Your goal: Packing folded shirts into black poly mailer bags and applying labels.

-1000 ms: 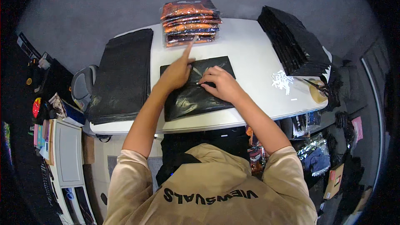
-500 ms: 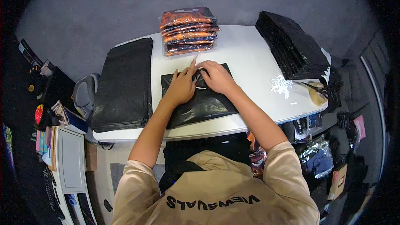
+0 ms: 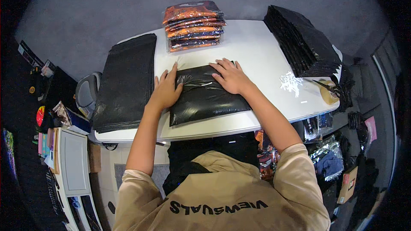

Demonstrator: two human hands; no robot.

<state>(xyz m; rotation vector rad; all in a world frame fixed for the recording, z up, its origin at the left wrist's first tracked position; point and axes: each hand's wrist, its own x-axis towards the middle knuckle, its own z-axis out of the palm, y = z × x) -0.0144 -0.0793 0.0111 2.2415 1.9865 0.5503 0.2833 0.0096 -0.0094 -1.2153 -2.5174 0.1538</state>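
Observation:
A shiny black plastic mailing bag (image 3: 205, 102) lies on the white table in front of me, its surface creased, with a small white strip (image 3: 206, 84) near its upper middle. At its left edge, my left hand (image 3: 166, 90) rests with fingers stretched out, its fingertips by the bag's upper left corner. My right hand (image 3: 230, 77) lies over the bag's upper right part, fingers spread. Neither hand grips anything.
Flat black bags (image 3: 126, 83) form a pile at the left. Behind stand stacked orange and dark clothes in clear plastic (image 3: 195, 25). At the right are a thick black bag stack (image 3: 302, 42), scattered white strips (image 3: 290, 83), scissors (image 3: 327, 86) and a tape roll (image 3: 329, 96).
My hands were close together at the bag's upper middle. They have moved apart, the left to the bag's left edge and the right toward the right, uncovering the white strip.

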